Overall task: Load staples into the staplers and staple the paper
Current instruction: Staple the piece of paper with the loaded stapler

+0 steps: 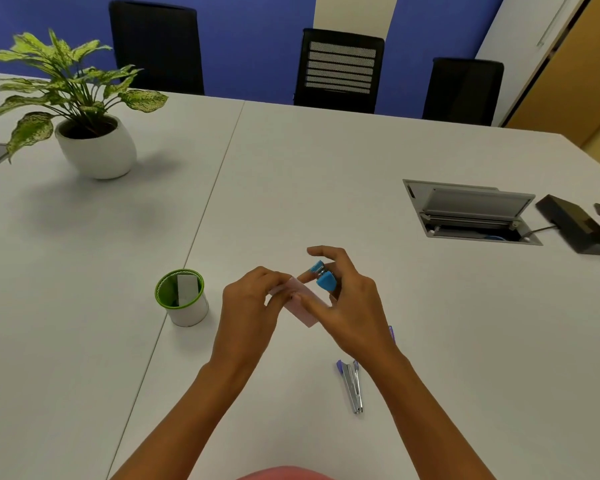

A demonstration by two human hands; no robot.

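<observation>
Above the white table (pixel 326 174) my right hand (pixel 347 306) holds a small blue stapler (pixel 323 277) between thumb and fingers, nose pointing away from me. A pale pink paper (pixel 303 308) lies between both hands, and my left hand (pixel 253 306) pinches its left end. The stapler sits at the paper's far edge. A purple stapler (pixel 351 384) lies opened flat on the table near my right forearm, its metal staple channel showing; its far part is hidden behind my wrist.
A green-rimmed white cup (pixel 182 299) with a white slip inside stands left of my hands. A potted plant (pixel 84 133) is at the far left. An open cable box (pixel 471 213) and a black device (pixel 579 225) sit at right. Three black chairs (pixel 340 71) line the far edge.
</observation>
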